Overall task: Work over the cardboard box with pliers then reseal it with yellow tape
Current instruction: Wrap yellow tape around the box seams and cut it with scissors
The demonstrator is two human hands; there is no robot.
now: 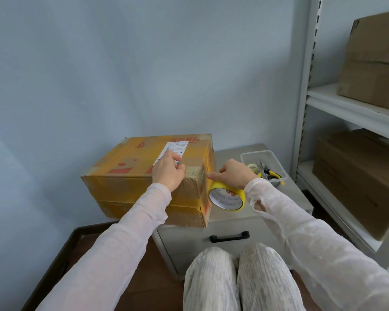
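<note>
While it sits a little left of the frame's centre, the cardboard box (130, 187) rests on a grey drawer cabinet (229, 223), its left end overhanging the cabinet's edge. Nearly all of its surface is wrapped in glossy yellow tape with red printing; bare brown cardboard shows only at the near right corner and along the bottom edge. A band of tape runs level across the front face, and a white shipping label (174, 149) lies on the top towards the back.

On the top of the box, just below the label, lies the left hand (168, 170), fingers curled under; whether they pinch anything cannot be told. Right of the box's near right corner, the right hand (235, 175) grips the yellow tape roll (225, 203), fingers hooked through its white core, thumb and forefinger reaching to the box's right edge.

Further right on the cabinet stands a clear plastic bin (256, 153), holding the pliers (267, 172) with yellow-and-black handles and a pale tape roll (253, 167). Along the frame's right edge, a grey metal shelf (346, 108) carries two plain brown cartons (373, 63).
</note>
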